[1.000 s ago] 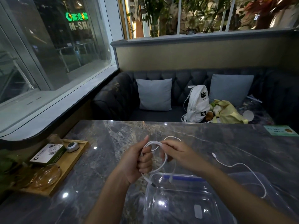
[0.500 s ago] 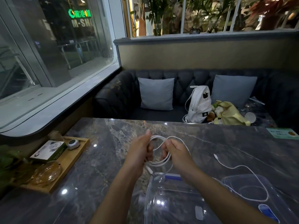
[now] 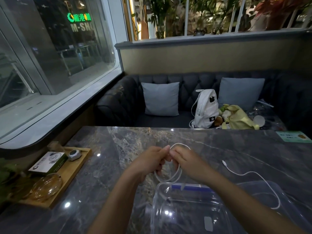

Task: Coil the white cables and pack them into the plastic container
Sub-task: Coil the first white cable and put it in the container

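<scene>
My left hand [image 3: 150, 162] and my right hand [image 3: 189, 163] meet fingertip to fingertip above the marble table, both gripping a coiled white cable [image 3: 177, 176]. Its loops hang below the hands and one arc rises above them. A clear plastic container [image 3: 162, 206] stands just in front of me, under my right forearm, with the cable's free end dangling over its far rim. A second white cable [image 3: 249, 173] lies loose on the table to the right, its plug end pointing away, its near end running over a clear lid [image 3: 287, 200].
A wooden tray [image 3: 74, 168] at the table's left edge carries a small box, a white device and an amber glass dish. A green card [image 3: 293, 136] lies at the far right. Behind the table is a dark sofa with cushions and a white backpack.
My hands have moved closer together and slightly away from me, and the cable has been wound into tighter loops. The loose cable on the right has not moved.
</scene>
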`<state>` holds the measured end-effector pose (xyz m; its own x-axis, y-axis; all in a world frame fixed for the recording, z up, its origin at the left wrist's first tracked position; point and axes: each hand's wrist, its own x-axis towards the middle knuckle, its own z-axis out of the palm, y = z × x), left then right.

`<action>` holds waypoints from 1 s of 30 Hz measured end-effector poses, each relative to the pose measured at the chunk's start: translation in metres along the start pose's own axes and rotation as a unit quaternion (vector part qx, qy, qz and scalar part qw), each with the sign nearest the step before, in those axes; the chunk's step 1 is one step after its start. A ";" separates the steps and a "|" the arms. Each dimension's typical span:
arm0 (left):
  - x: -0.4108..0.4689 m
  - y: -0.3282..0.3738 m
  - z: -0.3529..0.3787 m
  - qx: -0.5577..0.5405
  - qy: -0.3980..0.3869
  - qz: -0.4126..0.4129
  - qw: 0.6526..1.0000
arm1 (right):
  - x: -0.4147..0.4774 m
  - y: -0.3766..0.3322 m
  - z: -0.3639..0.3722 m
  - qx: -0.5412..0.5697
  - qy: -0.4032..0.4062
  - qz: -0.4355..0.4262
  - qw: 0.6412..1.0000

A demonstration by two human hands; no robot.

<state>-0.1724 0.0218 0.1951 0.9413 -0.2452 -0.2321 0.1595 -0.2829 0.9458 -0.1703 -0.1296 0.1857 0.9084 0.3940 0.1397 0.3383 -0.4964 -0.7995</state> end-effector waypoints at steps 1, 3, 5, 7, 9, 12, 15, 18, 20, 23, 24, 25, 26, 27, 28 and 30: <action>0.001 -0.001 0.002 0.007 0.015 0.015 1.000 | -0.001 0.000 -0.001 0.013 -0.006 0.003 1.000; 0.001 -0.002 0.005 0.021 0.047 0.056 0.997 | -0.002 0.002 -0.005 0.038 -0.011 0.018 0.999; 0.001 -0.004 0.006 0.033 0.092 0.093 0.991 | -0.004 0.005 -0.011 0.052 -0.018 0.030 0.998; 0.002 -0.006 0.002 0.040 0.139 0.109 0.983 | -0.005 0.009 -0.017 0.049 -0.035 0.037 0.998; 0.004 -0.008 -0.001 0.044 0.169 0.122 0.977 | -0.006 0.012 -0.022 0.017 -0.060 0.052 0.997; 0.007 -0.010 0.001 0.156 0.209 0.158 0.952 | -0.005 0.016 -0.030 -0.062 -0.098 0.091 0.989; 0.009 -0.015 0.006 0.211 0.243 0.172 0.931 | -0.008 0.011 -0.036 0.073 -0.111 0.118 0.984; 0.011 -0.019 0.008 0.209 0.239 0.170 0.933 | -0.008 0.002 -0.038 0.272 -0.067 0.116 0.953; 0.012 -0.020 0.013 0.196 0.221 0.170 0.940 | -0.006 -0.004 -0.037 0.353 -0.028 0.107 0.929; 0.012 -0.020 0.022 0.125 0.198 0.147 0.961 | -0.006 -0.009 -0.031 0.342 0.009 0.074 0.937; 0.011 -0.021 0.023 0.075 0.192 0.131 0.970 | -0.007 -0.009 -0.028 0.291 0.017 0.061 0.955; 0.011 -0.021 0.023 0.027 0.187 0.115 0.975 | -0.008 -0.006 -0.024 0.213 0.024 0.046 0.976; 0.010 -0.022 0.023 -0.011 0.182 0.103 0.978 | -0.009 -0.003 -0.020 0.117 0.030 0.030 0.992; 0.009 -0.022 0.023 -0.036 0.177 0.095 0.979 | -0.011 0.002 -0.015 0.028 0.040 0.017 0.999; 0.007 -0.022 0.023 -0.056 0.172 0.090 0.979 | -0.011 0.008 -0.010 -0.034 0.058 0.008 0.998; 0.005 -0.020 0.022 -0.091 0.157 0.081 0.980 | -0.013 0.017 0.000 -0.056 0.107 0.012 0.993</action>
<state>-0.1779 0.0056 0.1696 0.9993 0.0320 -0.0217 0.0244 -0.0872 0.9959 -0.1762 -0.1427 0.1704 0.9440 0.2139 0.2514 0.3300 -0.5913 -0.7359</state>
